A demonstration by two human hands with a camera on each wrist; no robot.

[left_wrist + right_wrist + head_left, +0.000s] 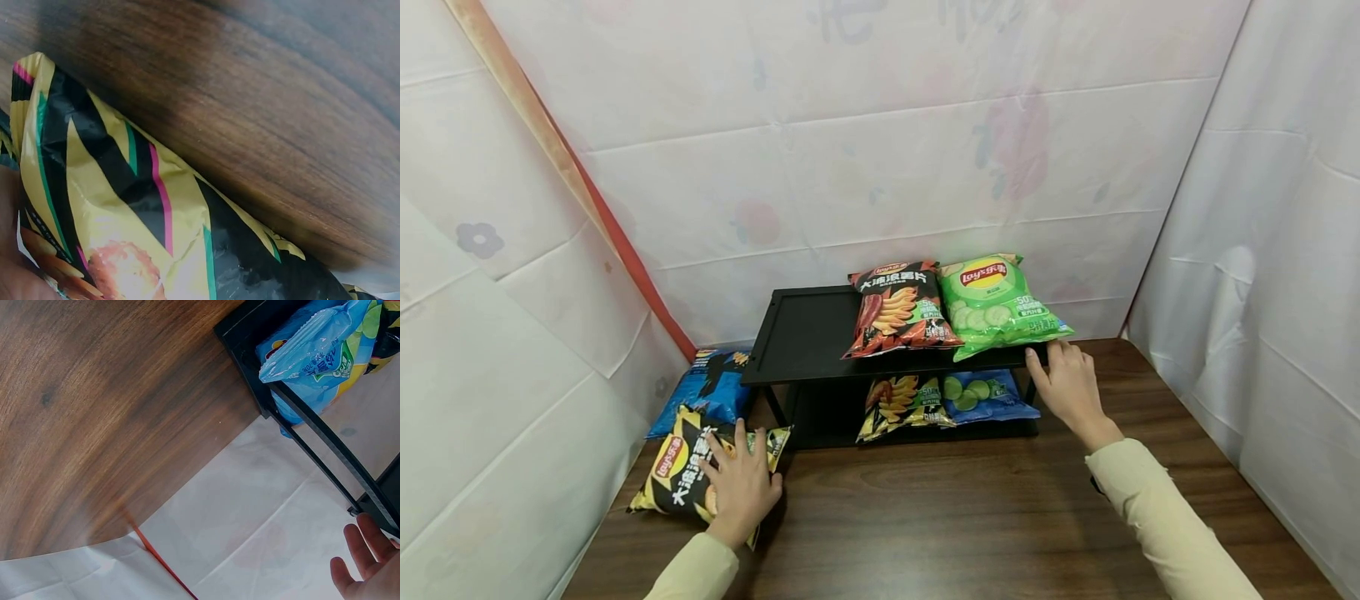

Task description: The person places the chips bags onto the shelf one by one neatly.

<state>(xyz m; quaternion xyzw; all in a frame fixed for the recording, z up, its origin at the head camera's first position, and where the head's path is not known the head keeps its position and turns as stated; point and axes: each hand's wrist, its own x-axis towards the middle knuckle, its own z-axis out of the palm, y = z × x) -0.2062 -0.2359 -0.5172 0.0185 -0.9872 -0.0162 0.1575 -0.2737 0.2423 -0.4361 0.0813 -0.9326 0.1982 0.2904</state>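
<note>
My left hand [742, 487] rests with spread fingers on a black-and-yellow chip bag [670, 467] lying at the table's left. In the left wrist view the bag's yellow, black and pink stripes [134, 162] fill the lower left, with part of the hand at the edge. My right hand [1070, 387] touches the front right corner of a black two-tier shelf [805, 329], thumb by the front edge and fingers at the side. In the right wrist view the fingers look loosely extended beside the shelf's frame [331, 440]. On the upper tier lie a red-black chip bag [898, 308] and a green one [996, 304].
The lower tier holds a yellow-black chip bag [906, 407] and a blue bag [988, 396] with lime pictures. Another blue bag [718, 392] lies left of the shelf, behind the left-hand bag. White cloth walls [850, 183] border the wooden table [925, 517].
</note>
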